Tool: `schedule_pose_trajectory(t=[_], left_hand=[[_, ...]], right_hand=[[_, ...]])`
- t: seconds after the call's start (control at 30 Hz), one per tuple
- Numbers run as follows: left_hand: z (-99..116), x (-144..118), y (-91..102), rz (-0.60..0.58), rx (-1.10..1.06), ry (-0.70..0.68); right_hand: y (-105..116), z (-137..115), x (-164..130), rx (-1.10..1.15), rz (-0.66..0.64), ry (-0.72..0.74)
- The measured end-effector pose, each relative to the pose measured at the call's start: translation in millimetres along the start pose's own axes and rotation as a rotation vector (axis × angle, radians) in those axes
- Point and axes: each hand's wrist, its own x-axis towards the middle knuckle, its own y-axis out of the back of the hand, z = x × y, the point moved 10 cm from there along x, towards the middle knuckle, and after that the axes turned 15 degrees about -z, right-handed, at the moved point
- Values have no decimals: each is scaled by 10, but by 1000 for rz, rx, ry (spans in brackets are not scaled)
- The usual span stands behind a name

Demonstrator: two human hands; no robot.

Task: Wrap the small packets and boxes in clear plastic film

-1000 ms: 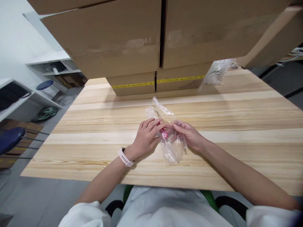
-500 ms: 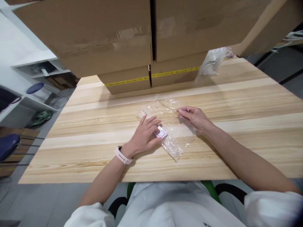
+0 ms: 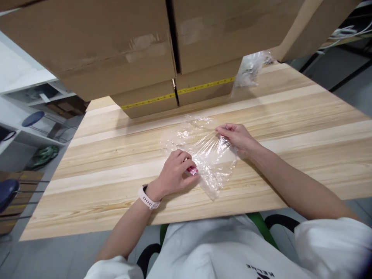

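Observation:
A clear plastic bag (image 3: 203,149) lies spread and creased on the wooden table in front of me. My left hand (image 3: 178,170), wearing a pale pink wristband, grips a small box (image 3: 192,170) at the bag's left side. Most of that box is hidden under my fingers; a pink-red face shows between thumb and fingers. Whether the box is inside the plastic or on top of it, I cannot tell. With fingertips pinched together, my right hand (image 3: 235,135) holds the bag's right part, and taut folds fan out from that pinch.
Large cardboard boxes (image 3: 116,46) are stacked at the back of the wooden table (image 3: 95,182), with yellow tape on the lower ones. Crumpled clear plastic (image 3: 250,69) lies beside them at the right. Blue stools (image 3: 33,118) and white shelves stand to the left.
My left fingers have curled round the small box, which has tipped from its white face to a pink-red one. The bag is pulled flatter and tauter between my hands.

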Motion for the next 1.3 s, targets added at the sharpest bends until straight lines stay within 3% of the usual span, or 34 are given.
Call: schedule_pose_trajectory(t=[0.3,0.4,0.5,0.57,0.67,0.73,0.87,0.97,1.1,1.2,1.3], left_hand=[[15,-23,-59,-143,-79,-21],[4,-25,-40,-98,-87,-4],[-26,-26,-38,-60,-74,19],[-41,-20,-44,-49,-65,21],[-50,-7,-41,-37,-68,21],[-38,-5,-39,-37,-75,21],[-4,-41,2,-20,-90,13],[-89,-7,132,46,-113,14],[-375,421,270,62,-50,38],[-601,942,164,-99,129,76],[-841,1269,23,-263,295,172]], right_hand=[[570,-133,120,-187,165,40],[618,-355,46,-520,204,122],[475,-783,-193,-898,313,372],[297,-874,-272,-978,232,414],[-19,-652,-250,-1036,-100,222],[-167,-477,-283,-1107,-250,116],[-299,-345,-317,-1058,-396,122],[-267,-360,-232,-901,-391,203],[-257,-353,-70,-825,-347,410],[-340,-269,-3,-1007,-318,547],[-381,-167,49,-1147,-300,558]])
